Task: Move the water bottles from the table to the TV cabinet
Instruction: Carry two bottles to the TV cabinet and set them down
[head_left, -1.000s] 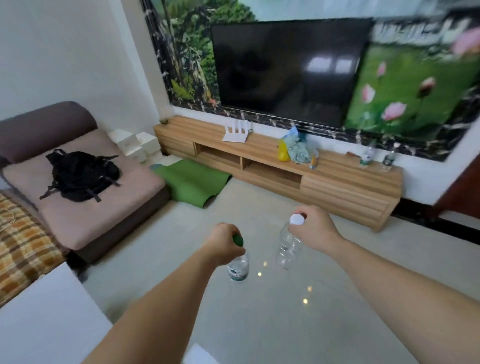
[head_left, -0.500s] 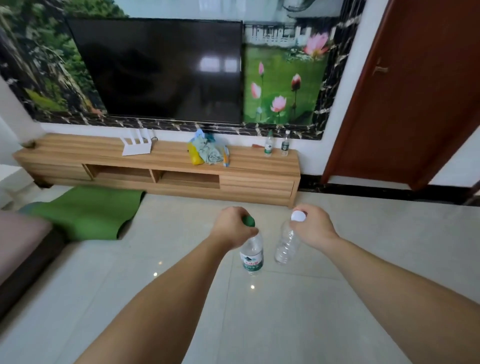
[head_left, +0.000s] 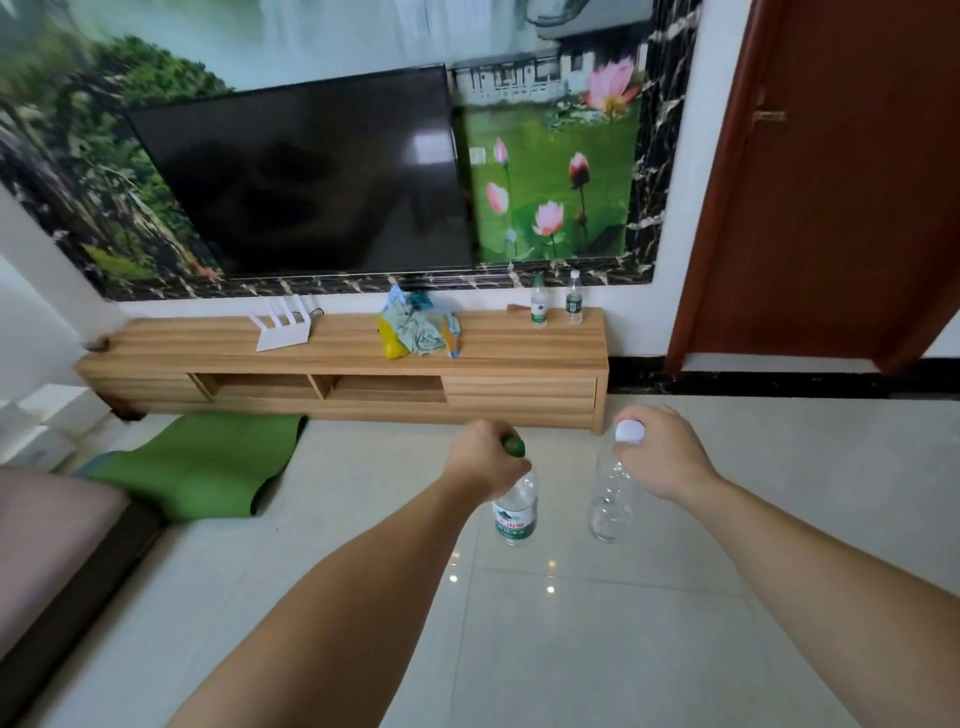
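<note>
My left hand (head_left: 483, 460) grips the neck of a clear bottle with a green cap and green label (head_left: 515, 512), which hangs over the floor. My right hand (head_left: 662, 452) holds a label-free clear bottle with a white cap (head_left: 610, 499) by its top. Both bottles hang upright side by side, a little apart. Ahead stands the low wooden TV cabinet (head_left: 498, 384). Two more water bottles, one green-capped (head_left: 539, 306) and one white-capped (head_left: 573, 304), stand on its right end.
A white router (head_left: 283, 330) and a heap of cloths and bags (head_left: 418, 330) lie on the cabinet top. The TV (head_left: 311, 176) hangs above. A green mat (head_left: 202, 465) lies on the floor at left beside a sofa (head_left: 47, 525). A brown door (head_left: 841, 171) is at right.
The view has swung right and come closer to the cabinet, which now looks larger. Both hands keep the same hold on their bottles.
</note>
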